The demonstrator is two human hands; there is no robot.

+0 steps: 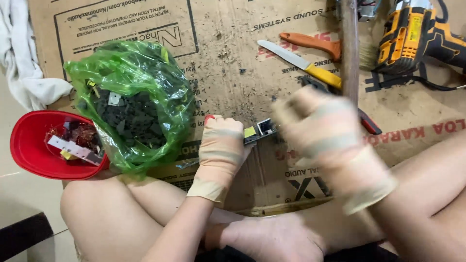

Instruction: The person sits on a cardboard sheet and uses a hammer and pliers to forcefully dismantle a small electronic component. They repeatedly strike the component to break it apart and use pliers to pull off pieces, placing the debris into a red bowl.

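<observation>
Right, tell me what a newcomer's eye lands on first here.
The green bag of dark scrap pieces sits left of centre on the cardboard, with a red bowl beside it. In the middle, the gloved left hand grips a small part while the right hand is a blur. A yellow drill lies top right.

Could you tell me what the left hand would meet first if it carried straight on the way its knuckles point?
The left hand points up the picture, away from the body. Beyond it lies only bare cardboard with scattered debris; the way looks free, though height above the cardboard is unclear.
</observation>
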